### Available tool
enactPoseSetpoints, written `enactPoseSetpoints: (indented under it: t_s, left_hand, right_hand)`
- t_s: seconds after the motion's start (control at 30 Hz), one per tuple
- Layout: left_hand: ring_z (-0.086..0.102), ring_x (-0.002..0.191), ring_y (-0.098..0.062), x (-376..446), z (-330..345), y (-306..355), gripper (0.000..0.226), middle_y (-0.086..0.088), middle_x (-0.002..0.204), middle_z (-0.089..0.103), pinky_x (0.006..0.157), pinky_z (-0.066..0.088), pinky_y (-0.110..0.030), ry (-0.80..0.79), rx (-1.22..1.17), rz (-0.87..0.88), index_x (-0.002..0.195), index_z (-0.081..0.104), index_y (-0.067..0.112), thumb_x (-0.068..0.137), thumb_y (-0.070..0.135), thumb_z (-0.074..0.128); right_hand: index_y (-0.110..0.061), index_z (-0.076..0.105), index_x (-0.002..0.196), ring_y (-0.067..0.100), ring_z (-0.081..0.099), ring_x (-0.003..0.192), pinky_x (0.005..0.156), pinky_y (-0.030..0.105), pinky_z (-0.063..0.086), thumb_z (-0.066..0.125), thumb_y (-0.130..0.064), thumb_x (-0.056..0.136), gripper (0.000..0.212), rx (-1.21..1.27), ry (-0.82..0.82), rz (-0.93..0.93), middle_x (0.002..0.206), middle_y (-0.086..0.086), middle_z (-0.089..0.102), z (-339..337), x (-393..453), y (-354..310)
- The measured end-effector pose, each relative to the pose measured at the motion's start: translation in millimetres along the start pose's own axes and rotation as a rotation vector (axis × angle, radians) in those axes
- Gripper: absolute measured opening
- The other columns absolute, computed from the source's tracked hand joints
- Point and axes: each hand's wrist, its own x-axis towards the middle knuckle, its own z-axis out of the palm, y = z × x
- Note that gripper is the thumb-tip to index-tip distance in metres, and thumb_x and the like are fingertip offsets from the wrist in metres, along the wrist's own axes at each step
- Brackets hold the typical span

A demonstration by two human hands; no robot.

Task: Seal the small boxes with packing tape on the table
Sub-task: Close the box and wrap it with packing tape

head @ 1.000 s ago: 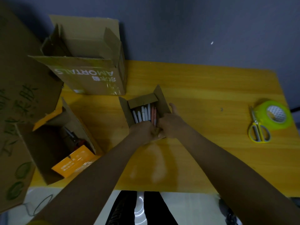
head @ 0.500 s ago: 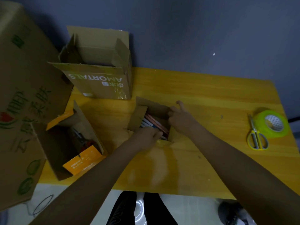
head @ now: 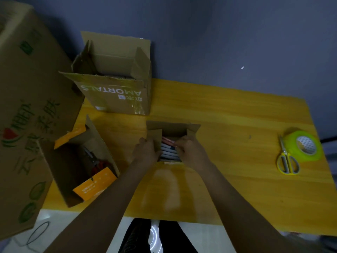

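A small open cardboard box sits mid-table, with several pens lying inside it. My left hand grips the box's left flap. My right hand holds the right flap at the box's right side. A green roll of packing tape rests at the far right of the yellow table, with yellow-handled scissors lying against its left side. Both are well away from my hands.
A taller open box marked AMORTALS stands at the table's back left. Another open box with orange flaps and tools inside sits at the front left. A big printed carton fills the left edge. A dark wall rises behind the table.
The small box has been turned so its long side lies across. My hands have shifted from its near end to the left and right flaps.
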Motion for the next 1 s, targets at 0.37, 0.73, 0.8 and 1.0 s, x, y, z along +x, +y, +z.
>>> enactPoseSetpoints:
  t_s: [0.37,0.73,0.8,1.0]
  left_hand:
    - [0.055,0.108,-0.024,-21.7,-20.5,77.8,0.021,-0.001,0.118,0.053,0.083,0.049,-0.038,0.129,-0.063,0.567,0.115,0.057,0.016,0.1,0.026,0.046]
    - [0.06,0.093,-0.022,-40.1,48.7,268.3,0.026,-0.003,0.12,0.057,0.077,0.052,-0.039,-0.052,0.07,0.731,0.123,0.055,0.018,0.103,0.027,0.04]
    - [0.06,0.092,-0.023,-37.8,75.4,302.8,0.025,-0.004,0.115,0.059,0.075,0.052,-0.039,-0.062,0.064,0.674,0.121,0.055,0.017,0.103,0.025,0.04]
    - [0.061,0.101,-0.03,-32.5,145.3,383.8,0.027,-0.01,0.118,0.061,0.083,0.052,-0.041,-0.163,0.054,0.539,0.122,0.055,0.015,0.101,0.024,0.042]
  right_hand:
    - [-0.011,0.073,0.1,0.013,0.058,0.097,0.081,0.014,0.04,0.059,-0.004,0.091,0.018,0.351,0.584,0.242,0.102,0.003,0.065,-28.1,-97.9,64.6]
    - [-0.003,0.074,0.097,0.029,0.067,0.089,0.083,0.025,0.045,0.061,0.003,0.085,0.018,0.468,0.689,0.647,0.099,0.016,0.071,-51.2,-174.8,250.8]
    - [-0.002,0.074,0.097,0.032,0.066,0.092,0.08,0.026,0.043,0.061,0.0,0.086,0.017,0.454,0.601,0.634,0.103,0.018,0.07,-58.7,-176.9,290.1]
    - [-0.007,0.069,0.104,0.04,0.058,0.09,0.075,0.041,0.044,0.053,-0.027,0.087,0.031,0.061,0.556,0.478,0.095,0.019,0.064,-88.4,-183.2,387.7]
